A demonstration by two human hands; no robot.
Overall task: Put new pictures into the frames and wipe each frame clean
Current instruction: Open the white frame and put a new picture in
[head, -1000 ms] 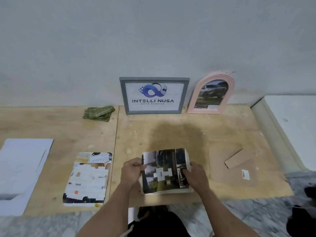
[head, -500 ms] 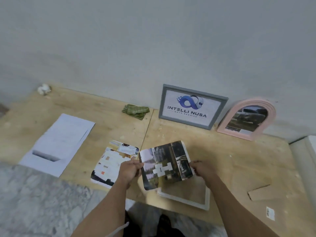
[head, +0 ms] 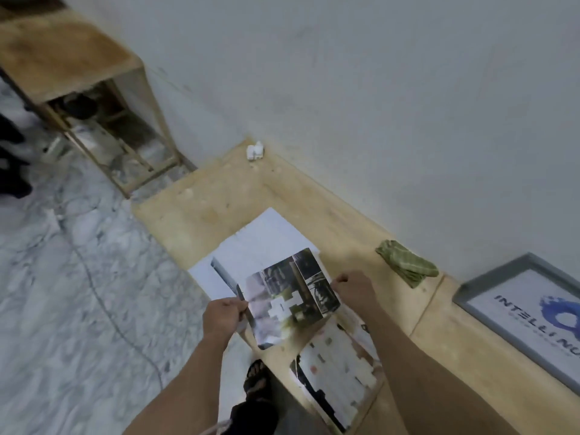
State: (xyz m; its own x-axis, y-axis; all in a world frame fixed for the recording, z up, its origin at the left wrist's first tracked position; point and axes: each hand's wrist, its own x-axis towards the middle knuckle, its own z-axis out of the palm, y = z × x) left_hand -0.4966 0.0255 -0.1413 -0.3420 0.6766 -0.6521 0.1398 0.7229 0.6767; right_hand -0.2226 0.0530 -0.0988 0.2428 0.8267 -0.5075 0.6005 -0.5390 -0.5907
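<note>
I hold a dark photo print (head: 288, 298) with both hands above the low plywood board (head: 345, 221). My left hand (head: 224, 318) pinches its left edge and my right hand (head: 353, 288) pinches its right edge. Below the print lies another picture (head: 339, 375) covered with white patches. White paper sheets (head: 260, 243) lie under and behind the print. A grey frame with a blue logo picture (head: 530, 312) leans against the wall at the right. A folded green cloth (head: 406, 263) rests on the board near the wall.
A small white object (head: 255, 151) sits on the board by the wall. A wooden cabinet (head: 78, 89) stands at the upper left. Marble floor (head: 62, 309) with a thin cable lies to the left. My sandalled foot (head: 257, 379) is beside the board's edge.
My view has swung left; the white frame and pink arched frame have left the picture. I have carried the dark print leftward, over the white paper sheets.
</note>
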